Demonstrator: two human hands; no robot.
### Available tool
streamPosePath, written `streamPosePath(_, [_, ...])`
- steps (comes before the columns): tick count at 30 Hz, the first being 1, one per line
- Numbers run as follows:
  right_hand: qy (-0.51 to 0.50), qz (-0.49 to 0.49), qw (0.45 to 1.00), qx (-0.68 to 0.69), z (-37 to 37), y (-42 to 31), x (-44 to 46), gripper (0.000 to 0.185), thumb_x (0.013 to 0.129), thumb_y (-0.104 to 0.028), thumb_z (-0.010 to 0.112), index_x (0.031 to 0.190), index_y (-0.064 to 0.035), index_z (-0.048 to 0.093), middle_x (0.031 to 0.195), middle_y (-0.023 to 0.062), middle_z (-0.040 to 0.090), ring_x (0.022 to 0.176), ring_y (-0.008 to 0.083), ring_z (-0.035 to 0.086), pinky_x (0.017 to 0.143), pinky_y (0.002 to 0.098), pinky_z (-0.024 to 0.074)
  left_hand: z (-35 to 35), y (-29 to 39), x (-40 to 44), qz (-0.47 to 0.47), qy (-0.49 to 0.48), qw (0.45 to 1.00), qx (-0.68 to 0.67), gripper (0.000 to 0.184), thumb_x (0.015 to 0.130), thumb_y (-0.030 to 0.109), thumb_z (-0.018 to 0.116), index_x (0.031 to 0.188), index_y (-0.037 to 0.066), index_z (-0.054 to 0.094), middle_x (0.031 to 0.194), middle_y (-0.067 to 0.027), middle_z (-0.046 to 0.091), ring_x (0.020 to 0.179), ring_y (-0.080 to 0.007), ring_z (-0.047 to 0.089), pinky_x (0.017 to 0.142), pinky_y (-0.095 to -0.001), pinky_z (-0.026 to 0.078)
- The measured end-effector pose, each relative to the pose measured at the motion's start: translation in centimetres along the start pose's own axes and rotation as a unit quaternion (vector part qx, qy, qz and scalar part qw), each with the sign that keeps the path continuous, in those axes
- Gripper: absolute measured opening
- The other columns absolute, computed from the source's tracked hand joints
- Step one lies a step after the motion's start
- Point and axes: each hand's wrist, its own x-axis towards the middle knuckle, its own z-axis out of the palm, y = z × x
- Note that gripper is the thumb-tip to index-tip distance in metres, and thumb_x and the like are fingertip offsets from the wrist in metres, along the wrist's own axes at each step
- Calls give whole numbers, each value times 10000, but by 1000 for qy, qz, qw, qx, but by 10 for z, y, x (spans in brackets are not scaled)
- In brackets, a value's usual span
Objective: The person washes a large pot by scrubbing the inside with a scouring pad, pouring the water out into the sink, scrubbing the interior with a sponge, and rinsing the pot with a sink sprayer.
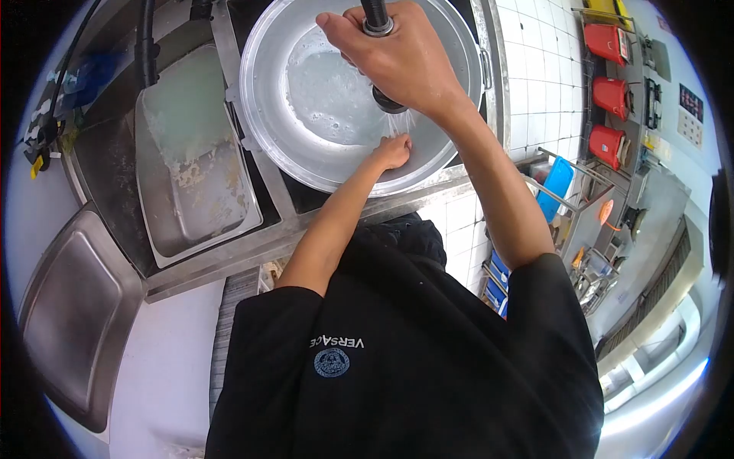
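Observation:
My right hand is wrapped round a black spray nozzle on a hose, its thumb extended to the left. Water fans down from the nozzle inside a large round aluminium pot. Shallow, bubbly water covers part of the pot's bottom. My left hand is inside the pot near its near wall, under the spray. Its fingers are curled together; whether anything is in them is hidden.
Left of the pot, a rectangular steel pan holds cloudy water and pale residue. Another steel pan leans at lower left. A black hose hangs at upper left. Red bins and a blue tray stand on racks at right.

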Motion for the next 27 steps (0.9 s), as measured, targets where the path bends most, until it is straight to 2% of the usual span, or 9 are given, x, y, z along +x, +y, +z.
streamPosePath(3, [-9,-5,1000,-25,-1,2,0,438,866,-348,635,644,30,624,439,84,416,407,189,392,469,358,379,12,-7,0,-17,56,998,-4,272,844,159,474,1083,112,595,1097,-185,627,1134,-347,536,963,-464,406])
streamPosePath(9, [-13,7,1000,-20,-3,-1,-1,434,859,-339,636,632,31,620,439,92,420,408,196,389,476,364,384,0,-10,5,-7,-14,998,-53,255,833,148,513,1050,95,635,1110,-216,612,1071,-396,579,930,-465,454])
streamPosePath(15, [-12,7,1000,-26,-9,-4,0,424,855,-337,632,632,24,622,441,94,422,412,197,405,469,359,380,-1,-7,-5,32,41,996,-69,262,826,148,529,1043,98,666,1089,-246,619,1063,-409,590,934,-462,458])
streamPosePath(16, [-57,60,996,-29,-16,-14,2,413,879,-308,617,630,20,593,478,90,449,458,164,410,482,357,365,-8,-3,-9,32,41,996,-69,262,826,148,529,1043,98,666,1089,-246,619,1063,-409,590,934,-462,458])
streamPosePath(18, [-103,111,988,-32,-19,-22,2,406,903,-280,601,628,16,564,516,86,476,504,131,414,494,356,350,-22,4,-15,6,-38,996,-86,300,828,157,539,1086,56,655,1141,-272,607,1104,-412,575,945,-460,456])
streamPosePath(20, [-85,111,990,2,-19,-24,1,502,913,-294,588,533,18,488,443,32,364,465,108,337,468,361,323,-19,2,-15,-17,-42,997,-57,339,841,190,532,1118,25,635,1174,-279,595,1126,-414,564,957,-458,449])
streamPosePath(22, [-73,98,993,3,-17,-18,-1,493,912,-294,590,541,16,497,448,36,377,468,105,350,466,357,325,-14,6,-15,-40,-48,998,-29,387,853,224,524,1150,-6,616,1206,-285,583,1147,-416,554,970,-457,442])
streamPosePath(25, [-72,89,993,9,-18,-16,-3,487,913,-296,590,545,12,507,453,39,396,464,102,368,460,351,326,-15,23,-25,-1,-144,987,76,461,955,305,399,1270,-1,540,1239,-261,581,1147,-381,566,1010,-448,394])
streamPosePath(27, [-82,96,992,15,-20,-28,-3,490,915,-297,588,543,11,507,452,37,402,457,102,374,455,349,325,-25,45,-47,8,-191,981,30,625,1000,472,313,1379,-12,429,1379,-268,466,1316,-373,424,1086,-420,332])
